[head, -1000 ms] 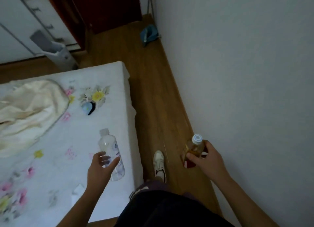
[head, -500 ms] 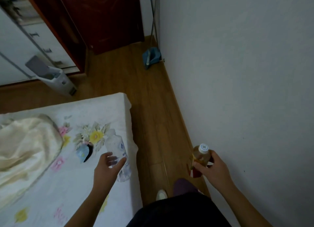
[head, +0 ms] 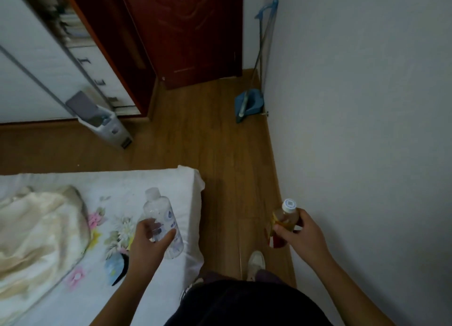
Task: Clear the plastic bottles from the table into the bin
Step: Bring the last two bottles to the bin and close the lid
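Two hands show at the bottom of my feed, and each one holds a bottle. My left hand (head: 146,242) has fingers and thumb curled round the lower half of a clear, empty-looking plastic bottle with a pale cap (head: 160,209). It is tilted with the cap pointing away from me, above the near corner of the bed-like surface. I cannot tell whether its base touches the sheet. My right hand (head: 302,235) wraps around a plastic bottle of amber liquid with a white cap and a red label (head: 286,217). That bottle is held cap-up over the floor, close to the wall.

Under the left hand lies the white, flower-printed covered surface (head: 156,181), soft at its edges and rounded at the corner. A small blue and black object (head: 117,267) rests on the print just beside my left wrist. A crumpled cream blanket (head: 36,230) spreads over the left part.

Between the two arms I see dark clothing (head: 244,303) and one white shoe (head: 256,262) on the brown wood-plank floor (head: 195,142). This floor runs as a narrow strip between the surface and the plain white wall (head: 367,105) on the right.

Further off, a blue dustpan with a long-handled broom (head: 249,103) leans against that wall. A dark red panelled door (head: 186,32) closes the far end. To its left stands a white sliding-door wardrobe (head: 29,69), with a slim white upright unit with a grey top (head: 105,122) in front of it. I cannot tell what that unit is.
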`<state>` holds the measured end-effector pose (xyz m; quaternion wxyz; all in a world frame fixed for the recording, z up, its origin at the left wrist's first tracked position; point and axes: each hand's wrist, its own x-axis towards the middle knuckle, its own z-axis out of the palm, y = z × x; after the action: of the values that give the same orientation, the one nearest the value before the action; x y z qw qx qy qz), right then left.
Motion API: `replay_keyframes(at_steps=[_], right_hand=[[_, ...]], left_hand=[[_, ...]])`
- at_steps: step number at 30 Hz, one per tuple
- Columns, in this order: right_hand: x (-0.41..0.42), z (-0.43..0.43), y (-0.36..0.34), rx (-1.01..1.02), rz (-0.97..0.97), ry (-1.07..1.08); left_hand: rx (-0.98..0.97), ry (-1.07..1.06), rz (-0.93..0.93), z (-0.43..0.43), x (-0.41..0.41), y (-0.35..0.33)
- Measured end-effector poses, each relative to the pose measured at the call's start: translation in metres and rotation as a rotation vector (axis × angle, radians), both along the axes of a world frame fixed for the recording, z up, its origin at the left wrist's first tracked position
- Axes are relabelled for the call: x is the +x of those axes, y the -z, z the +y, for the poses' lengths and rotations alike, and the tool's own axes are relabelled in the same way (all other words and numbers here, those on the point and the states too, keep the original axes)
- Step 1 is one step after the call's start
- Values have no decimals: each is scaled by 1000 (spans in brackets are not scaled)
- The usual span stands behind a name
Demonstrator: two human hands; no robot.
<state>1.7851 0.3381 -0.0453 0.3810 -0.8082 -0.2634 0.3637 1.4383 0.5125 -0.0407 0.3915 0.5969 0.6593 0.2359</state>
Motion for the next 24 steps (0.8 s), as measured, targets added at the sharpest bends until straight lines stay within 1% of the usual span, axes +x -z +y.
replay_keyframes(at_steps=[7, 11, 15, 18, 21, 24], right_hand=[[43, 171, -22, 30, 31, -213], [66, 256, -19, 30, 40, -256], [94, 322, -10, -28, 14, -229], [118, 362, -9, -81, -11, -183], [143, 398, -10, -80, -21, -120], [167, 433, -11, -66, -26, -54]], left_hand=[[-45, -230, 67, 68, -3, 1], [-83, -298, 62, 128, 11, 19], [-103, -241, 55, 210, 45, 31], [-98, -138, 42, 281, 82, 27], [-79, -15, 18, 356, 122, 15], [-73, 61, -47, 424, 161, -2]])
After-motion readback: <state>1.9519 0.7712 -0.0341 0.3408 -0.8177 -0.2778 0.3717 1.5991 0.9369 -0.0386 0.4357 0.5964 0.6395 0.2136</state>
